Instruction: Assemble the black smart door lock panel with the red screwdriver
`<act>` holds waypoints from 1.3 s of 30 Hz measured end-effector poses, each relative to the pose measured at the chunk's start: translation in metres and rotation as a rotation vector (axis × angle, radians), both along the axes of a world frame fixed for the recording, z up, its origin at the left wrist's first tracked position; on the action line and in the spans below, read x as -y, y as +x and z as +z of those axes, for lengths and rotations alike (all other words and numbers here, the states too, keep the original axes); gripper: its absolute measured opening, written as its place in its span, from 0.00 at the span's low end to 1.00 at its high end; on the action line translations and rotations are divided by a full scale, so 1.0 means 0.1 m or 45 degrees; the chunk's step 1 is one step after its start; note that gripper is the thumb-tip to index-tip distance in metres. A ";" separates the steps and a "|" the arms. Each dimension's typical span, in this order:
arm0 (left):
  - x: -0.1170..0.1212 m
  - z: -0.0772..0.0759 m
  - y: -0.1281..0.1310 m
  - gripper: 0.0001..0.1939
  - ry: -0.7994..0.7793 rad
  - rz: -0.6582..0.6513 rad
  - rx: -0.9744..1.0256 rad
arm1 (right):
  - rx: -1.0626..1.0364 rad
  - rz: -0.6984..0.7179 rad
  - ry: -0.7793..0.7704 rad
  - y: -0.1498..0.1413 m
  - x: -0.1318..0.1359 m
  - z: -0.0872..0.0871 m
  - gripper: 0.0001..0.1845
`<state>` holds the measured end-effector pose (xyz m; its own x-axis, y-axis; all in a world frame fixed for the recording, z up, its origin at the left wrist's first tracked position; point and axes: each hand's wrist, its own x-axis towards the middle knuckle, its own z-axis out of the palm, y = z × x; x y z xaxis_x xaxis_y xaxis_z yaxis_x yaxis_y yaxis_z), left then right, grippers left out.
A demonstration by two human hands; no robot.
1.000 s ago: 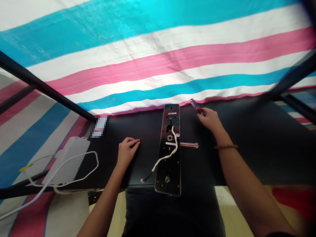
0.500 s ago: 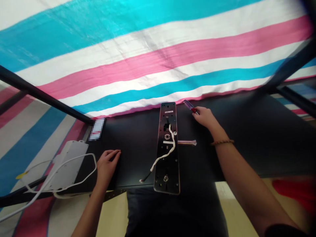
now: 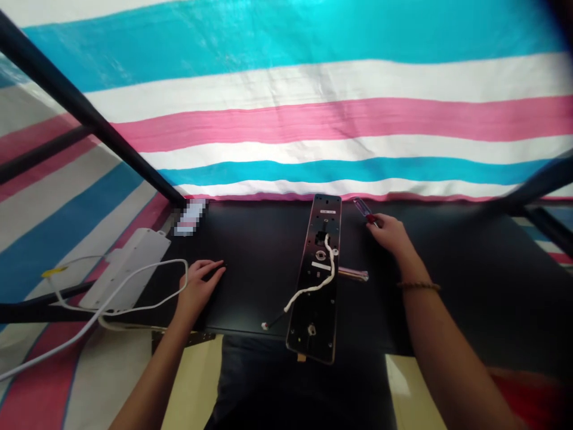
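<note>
Since the door lock plate point(image 3: 312, 310) lies flat and back-up mid-bench point(image 3: 255, 286), the right hand point(image 3: 389, 234) sits just right of its far end, fingers closed on a red-handled screwdriver point(image 3: 363, 208), while the left hand point(image 3: 199, 286) rests empty, fingers loosely curled.

Tarpaulin point(image 3: 313, 125): cyan, white and pink stripes. Surface point(image 3: 255, 280): black. Screwdriver point(image 3: 363, 208): red handle. Power strip point(image 3: 128, 269) and cable point(image 3: 185, 278): white.

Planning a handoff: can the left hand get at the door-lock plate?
Likely yes: the left hand rests on the black tabletop left of the door-lock plate, and no object shows between them to block it.
</note>
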<state>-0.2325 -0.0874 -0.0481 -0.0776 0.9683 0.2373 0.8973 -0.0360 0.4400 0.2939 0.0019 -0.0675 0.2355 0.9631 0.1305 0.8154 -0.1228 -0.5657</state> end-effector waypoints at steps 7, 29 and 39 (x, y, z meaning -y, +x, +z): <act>0.00 0.01 -0.01 0.19 -0.011 -0.038 0.056 | 0.054 -0.028 -0.023 0.06 0.01 -0.03 0.20; 0.29 -0.01 1.96 0.30 -0.770 -0.315 1.988 | -0.046 -0.156 0.479 -0.33 0.29 0.40 0.18; 0.37 0.07 1.90 0.50 -0.828 -0.636 1.977 | -0.302 0.268 0.332 -1.17 0.75 0.55 0.20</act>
